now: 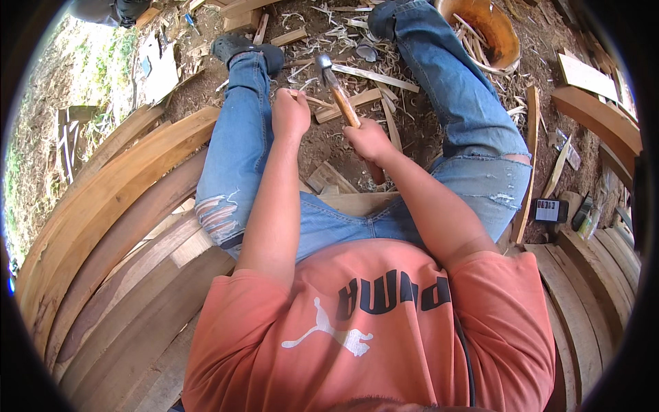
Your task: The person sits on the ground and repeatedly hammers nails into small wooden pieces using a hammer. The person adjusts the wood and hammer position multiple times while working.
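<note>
In the head view my right hand [368, 141] is wrapped round the wooden handle of a hammer [341, 101]. Its metal head points up and away from me, and the handle's butt shows below my fist, between my thighs. My left hand [291, 113] is closed beside my left shin. From its fingertips a thin wooden strip [318, 102] reaches toward the hammer, partly hidden by the fingers. Beyond both hands, loose wood offcuts [349, 106] and a pale slat [375, 77] lie on the dirt between my legs.
Long curved planks [130, 199] are stacked at my left; more boards [568, 295] lie at my right. An orange bucket [504, 41] holding wood strips stands at the far right. A phone-like device [550, 211] rests near my right thigh. Shavings litter the ground.
</note>
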Motion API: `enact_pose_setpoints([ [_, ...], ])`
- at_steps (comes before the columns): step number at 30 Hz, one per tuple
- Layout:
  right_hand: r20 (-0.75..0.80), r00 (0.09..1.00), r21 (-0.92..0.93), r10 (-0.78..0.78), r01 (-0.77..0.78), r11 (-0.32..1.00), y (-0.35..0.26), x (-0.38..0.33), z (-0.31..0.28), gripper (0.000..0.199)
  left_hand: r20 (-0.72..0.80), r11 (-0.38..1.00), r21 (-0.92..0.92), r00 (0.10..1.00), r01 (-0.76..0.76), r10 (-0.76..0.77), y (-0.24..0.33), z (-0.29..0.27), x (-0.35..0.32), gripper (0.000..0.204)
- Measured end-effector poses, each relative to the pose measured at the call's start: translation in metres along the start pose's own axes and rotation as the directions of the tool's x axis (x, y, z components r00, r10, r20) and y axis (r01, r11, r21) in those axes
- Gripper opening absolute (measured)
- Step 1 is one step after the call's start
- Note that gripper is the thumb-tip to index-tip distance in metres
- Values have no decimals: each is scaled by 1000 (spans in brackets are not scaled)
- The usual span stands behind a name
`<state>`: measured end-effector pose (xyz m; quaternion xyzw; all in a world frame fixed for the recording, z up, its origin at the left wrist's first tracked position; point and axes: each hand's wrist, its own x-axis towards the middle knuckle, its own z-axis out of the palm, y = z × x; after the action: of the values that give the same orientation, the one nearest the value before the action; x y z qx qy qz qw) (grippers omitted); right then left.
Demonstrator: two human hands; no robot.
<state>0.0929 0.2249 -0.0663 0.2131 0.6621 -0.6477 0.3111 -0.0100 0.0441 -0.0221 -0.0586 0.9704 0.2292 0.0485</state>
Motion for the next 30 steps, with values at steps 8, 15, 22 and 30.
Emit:
enact_pose_setpoints([
  [8, -7, 999, -26, 37, -37, 999, 13, 2, 3, 36, 23, 999, -35, 999, -31, 32, 0, 1, -2, 25],
  [15, 49, 999, -12, 22, -22, 1000, -11, -3, 1, 26, 15, 998, 2, 998, -65, 65, -2, 3, -2, 26],
  [22, 9, 996, 74, -84, 83, 994, 3, -2, 5, 25, 12, 999, 4, 999, -50, 50, 6, 2, -3, 24],
  [30, -16, 989, -36, -148, 147, 988, 5, -5, 8, 28, 16, 1000, 10, 1000, -13, 13, 6, -2, 3, 24],
])
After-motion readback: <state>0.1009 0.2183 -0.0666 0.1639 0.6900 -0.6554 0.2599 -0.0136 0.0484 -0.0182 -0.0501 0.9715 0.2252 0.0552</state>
